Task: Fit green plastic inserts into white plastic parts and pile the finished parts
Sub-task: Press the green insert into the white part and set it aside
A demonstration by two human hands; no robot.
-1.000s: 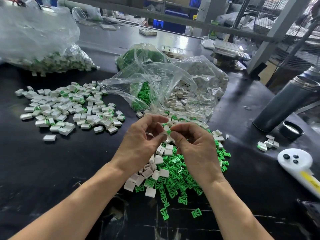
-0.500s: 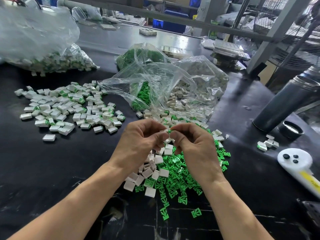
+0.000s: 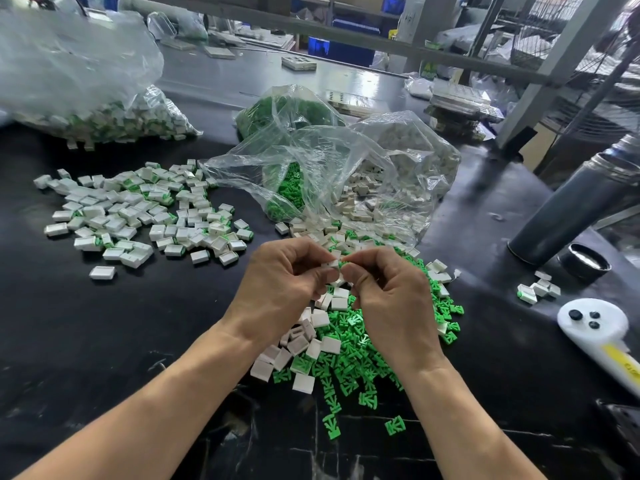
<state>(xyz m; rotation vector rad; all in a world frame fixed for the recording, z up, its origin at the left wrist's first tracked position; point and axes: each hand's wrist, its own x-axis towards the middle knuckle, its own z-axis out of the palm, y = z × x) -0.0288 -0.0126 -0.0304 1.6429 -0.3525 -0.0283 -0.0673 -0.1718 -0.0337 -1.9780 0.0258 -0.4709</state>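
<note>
Both hands raised together over the black worktable (image 3: 86, 341), fingertips meeting. Left hand (image 3: 284, 292) curls round a small white rectangular plastic part (image 3: 329, 264), pinched between thumb and forefinger, part sitting right at the fingertips. Right hand (image 3: 388, 299) pinches a small green plastic insert (image 3: 342, 265) against the part's right end; only a sliver of green shows between the fingers. Directly below: loose heap of green inserts (image 3: 353, 358) mixed with unfilled white parts (image 3: 304, 344). Finished pile of white parts with green inserts (image 3: 138, 213) lies well apart, far left. Clear plastic bags (image 3: 332, 174) behind the hands.
</note>
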